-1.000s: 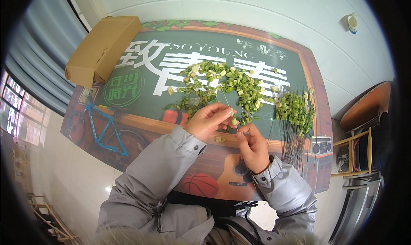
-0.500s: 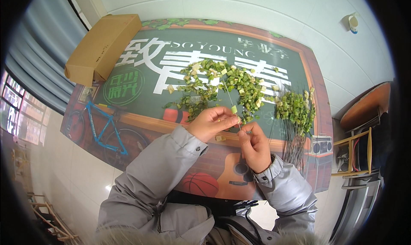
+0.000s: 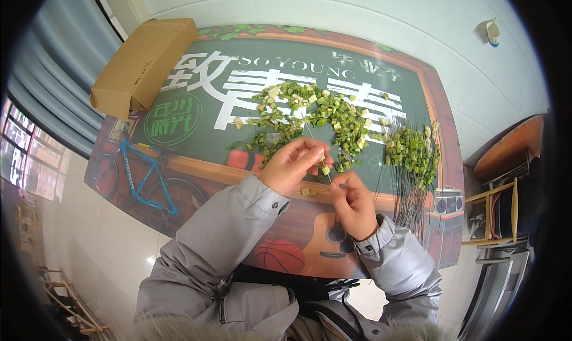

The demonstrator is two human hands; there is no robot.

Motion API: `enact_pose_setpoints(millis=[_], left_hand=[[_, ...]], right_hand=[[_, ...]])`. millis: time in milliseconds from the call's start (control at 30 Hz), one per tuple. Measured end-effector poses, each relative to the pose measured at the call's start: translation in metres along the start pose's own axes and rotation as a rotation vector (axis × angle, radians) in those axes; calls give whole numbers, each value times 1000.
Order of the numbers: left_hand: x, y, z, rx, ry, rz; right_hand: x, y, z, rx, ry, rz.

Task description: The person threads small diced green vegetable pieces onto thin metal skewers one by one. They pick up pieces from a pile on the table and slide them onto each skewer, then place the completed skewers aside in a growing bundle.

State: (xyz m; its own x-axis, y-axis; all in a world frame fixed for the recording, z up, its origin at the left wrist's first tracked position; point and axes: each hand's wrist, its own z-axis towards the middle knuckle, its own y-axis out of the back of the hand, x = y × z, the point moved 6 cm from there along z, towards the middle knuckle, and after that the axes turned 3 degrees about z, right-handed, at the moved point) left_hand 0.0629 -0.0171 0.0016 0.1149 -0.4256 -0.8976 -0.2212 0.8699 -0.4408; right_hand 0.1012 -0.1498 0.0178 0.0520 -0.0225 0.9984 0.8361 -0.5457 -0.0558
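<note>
A thin wire (image 3: 329,177) slants between my hands, its upper end reaching over the pile. My left hand (image 3: 293,165) pinches it between thumb and fingers. Just below those fingertips, a small pale green block (image 3: 325,170) sits on the wire. Lower down, my right hand (image 3: 353,202) grips the wire with thumb and forefinger. Beyond both hands spreads a loose pile of chopped green and yellowish pieces (image 3: 348,123). To the right lies a bundle of thin dark wires (image 3: 409,207) with green pieces (image 3: 411,153) on their far ends.
An open cardboard box (image 3: 143,64) rests on the far left corner of the printed table (image 3: 202,117). A few pale bits (image 3: 307,192) lie by my left wrist. A wooden-framed chair (image 3: 491,213) stands to the right, and a blue curtain (image 3: 62,61) hangs at left.
My left fingers have shifted slightly up and left along the wire. The pale green block, earlier above the fingertips, now shows below them. My right hand has hardly moved.
</note>
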Motion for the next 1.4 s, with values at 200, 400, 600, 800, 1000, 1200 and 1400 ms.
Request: enact_pose_setpoints(millis=[200,400,600,800,1000,1200,1400], left_hand=[[3,0,0,15,18,4],[4,0,0,21,16,-25],[4,-2,0,38,8,-19],[1,-5,-1,68,-6,57],[3,-7,-1,94,9,77],[-18,1,0,-62,-93,268],[-65,17,37,-158,-353,1092]], right_hand=[[-2,1,1,-6,-1,-2],[-4,2,2,3,15,-35],[-5,4,3,-3,39,-52],[-4,4,1,-39,28,-34],[-4,4,2,-39,30,-17],[-4,11,4,-142,27,-6],[-8,26,6,-305,-10,115]])
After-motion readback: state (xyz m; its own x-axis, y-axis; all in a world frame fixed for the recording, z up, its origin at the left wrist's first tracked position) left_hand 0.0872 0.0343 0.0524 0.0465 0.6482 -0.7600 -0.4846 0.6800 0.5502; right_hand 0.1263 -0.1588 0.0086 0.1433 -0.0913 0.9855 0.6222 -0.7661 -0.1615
